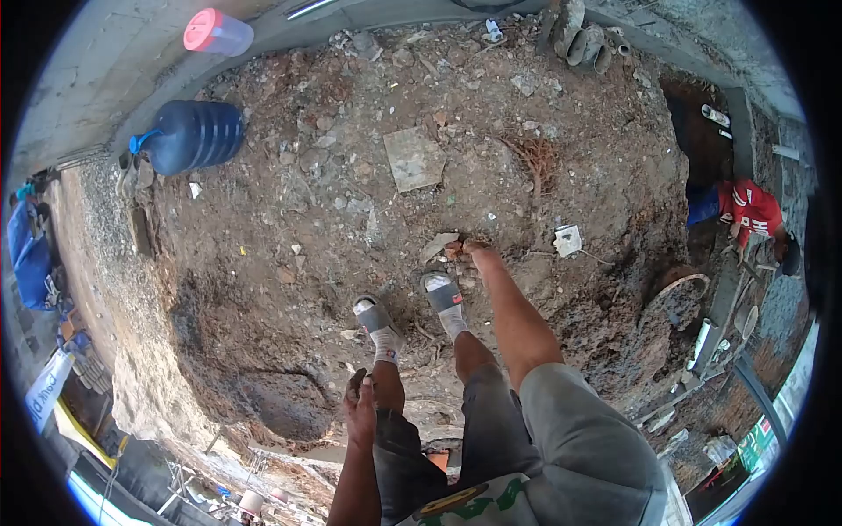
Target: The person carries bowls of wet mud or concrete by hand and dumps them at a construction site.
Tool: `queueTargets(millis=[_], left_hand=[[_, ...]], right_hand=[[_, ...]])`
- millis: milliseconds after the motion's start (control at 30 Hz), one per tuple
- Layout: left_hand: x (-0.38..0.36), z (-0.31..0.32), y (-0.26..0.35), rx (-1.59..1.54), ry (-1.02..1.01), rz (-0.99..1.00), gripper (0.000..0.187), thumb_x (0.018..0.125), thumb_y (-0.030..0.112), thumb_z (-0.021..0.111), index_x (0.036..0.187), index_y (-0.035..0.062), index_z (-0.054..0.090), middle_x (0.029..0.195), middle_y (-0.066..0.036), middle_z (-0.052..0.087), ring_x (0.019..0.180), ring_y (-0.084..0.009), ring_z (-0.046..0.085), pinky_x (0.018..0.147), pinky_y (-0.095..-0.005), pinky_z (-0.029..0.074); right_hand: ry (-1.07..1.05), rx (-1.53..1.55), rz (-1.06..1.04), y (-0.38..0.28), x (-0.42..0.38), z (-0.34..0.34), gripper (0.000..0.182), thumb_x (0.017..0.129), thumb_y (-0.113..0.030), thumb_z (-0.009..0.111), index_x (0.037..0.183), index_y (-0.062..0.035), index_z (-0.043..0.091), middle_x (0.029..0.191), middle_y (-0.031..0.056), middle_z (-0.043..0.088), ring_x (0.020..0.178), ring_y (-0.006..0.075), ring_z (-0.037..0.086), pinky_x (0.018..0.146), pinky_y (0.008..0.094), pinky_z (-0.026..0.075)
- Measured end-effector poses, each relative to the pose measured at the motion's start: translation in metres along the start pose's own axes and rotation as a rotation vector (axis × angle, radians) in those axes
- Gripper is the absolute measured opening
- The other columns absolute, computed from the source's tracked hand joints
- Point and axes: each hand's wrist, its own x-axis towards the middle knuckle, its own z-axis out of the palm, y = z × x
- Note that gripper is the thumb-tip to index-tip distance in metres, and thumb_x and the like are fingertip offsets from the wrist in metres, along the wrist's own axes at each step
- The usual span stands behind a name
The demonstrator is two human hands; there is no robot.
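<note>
My right hand (pixel 474 252) reaches down to the rubble just beyond my right foot, its fingers closed on a small reddish-brown chunk (pixel 453 250). A flat grey stone (pixel 438 246) lies beside that chunk on the left. Near my left leg, my left hand (pixel 360 408) is raised with its fingers wrapped round a dark lump (pixel 355 382). My feet, in socks and grey sandals (pixel 444 296), stand on the dirt between the two hands.
A blue water jug (pixel 198 136) and a pink-lidded container (pixel 217 33) are at the upper left. A square slab (pixel 415 159) lies ahead. One person in red (pixel 752 210) bends by a pit at right; another in blue (pixel 31 254) is far left.
</note>
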Motion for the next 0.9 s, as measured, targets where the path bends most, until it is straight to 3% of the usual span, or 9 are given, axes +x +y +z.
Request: queueTargets(millis=[233,400,533,600,667,700,733,767,900], left_hand=[[0.074,0.050,-0.014,-0.269,-0.090,-0.217,0.041,0.088,0.031,0.047,0.120,0.0057,0.045,0.106,-0.009,0.056,0.092,-0.0169,0.055,0.077,-0.0327,0.044],[0.126,0.071,-0.034,-0.454,-0.109,-0.272,0.040,0.088,0.031,0.048,0.118,0.0051,0.047,0.106,-0.009,0.055,0.093,-0.0153,0.054,0.077,-0.0279,0.043],[0.148,0.075,-0.045,-0.330,-0.130,-0.345,0.039,0.088,0.029,0.048,0.117,0.0025,0.047,0.106,-0.009,0.055,0.096,-0.0152,0.053,0.079,-0.0259,0.042],[0.157,0.071,-0.029,-0.212,-0.253,-0.064,0.037,0.089,0.025,0.048,0.116,0.0004,0.047,0.107,-0.010,0.055,0.099,-0.0154,0.052,0.084,-0.0261,0.040],[0.156,0.059,-0.001,-0.575,-0.322,-0.117,0.035,0.090,0.023,0.048,0.115,-0.0004,0.047,0.105,-0.010,0.056,0.101,-0.0135,0.050,0.086,-0.0259,0.039],[0.163,0.055,-0.017,-0.389,-0.349,-0.033,0.040,0.089,0.024,0.049,0.119,-0.0006,0.043,0.106,-0.013,0.056,0.100,-0.0146,0.050,0.087,-0.0260,0.039],[0.162,0.048,-0.010,-0.174,-0.279,0.010,0.044,0.089,0.027,0.049,0.122,-0.0011,0.041,0.108,-0.016,0.055,0.103,-0.0191,0.051,0.088,-0.0288,0.039],[0.166,0.049,-0.024,-0.057,-0.239,-0.075,0.049,0.088,0.033,0.050,0.122,-0.0015,0.040,0.111,-0.019,0.054,0.107,-0.0241,0.050,0.090,-0.0324,0.038],[0.171,0.048,-0.028,-0.235,-0.246,-0.022,0.052,0.088,0.035,0.048,0.124,-0.0007,0.039,0.117,-0.018,0.048,0.108,-0.0218,0.048,0.091,-0.0316,0.037]], right_hand=[[0.027,0.072,0.094,-0.021,0.060,0.045,0.022,0.084,-0.019,0.050,0.101,-0.0058,0.054,0.082,0.0074,0.061,0.067,0.0210,0.058,0.059,0.0354,0.048],[0.024,0.020,0.025,-0.028,0.142,0.075,0.027,0.086,-0.021,0.045,0.107,-0.0069,0.050,0.094,0.0098,0.058,0.078,0.0229,0.057,0.067,0.0376,0.048],[0.052,0.129,-0.022,-0.032,0.216,0.111,0.032,0.085,-0.024,0.046,0.115,-0.0107,0.046,0.099,0.0121,0.055,0.083,0.0234,0.055,0.070,0.0357,0.047],[0.098,0.213,-0.096,-0.040,0.247,0.124,0.034,0.081,-0.027,0.053,0.111,-0.0124,0.048,0.097,0.0091,0.056,0.083,0.0255,0.054,0.069,0.0385,0.046],[0.051,0.400,-0.173,-0.044,0.272,0.132,0.040,0.079,-0.037,0.054,0.113,-0.0148,0.049,0.107,0.0044,0.052,0.095,0.0228,0.050,0.081,0.0386,0.039],[0.191,0.358,-0.055,-0.056,0.265,0.145,0.044,0.080,-0.040,0.053,0.115,-0.0149,0.048,0.113,0.0040,0.049,0.101,0.0218,0.046,0.083,0.0389,0.038],[0.117,0.406,-0.054,-0.052,0.285,0.140,0.044,0.080,-0.039,0.053,0.116,-0.0149,0.047,0.115,0.0050,0.049,0.101,0.0213,0.046,0.083,0.0383,0.038],[0.186,0.377,-0.112,-0.053,0.285,0.141,0.042,0.083,-0.034,0.052,0.118,-0.0121,0.046,0.108,0.0084,0.048,0.094,0.0233,0.047,0.082,0.0347,0.039],[0.035,0.291,-0.267,-0.055,0.324,0.096,0.040,0.085,-0.028,0.050,0.121,-0.0091,0.046,0.108,0.0093,0.049,0.094,0.0208,0.048,0.081,0.0340,0.039]])
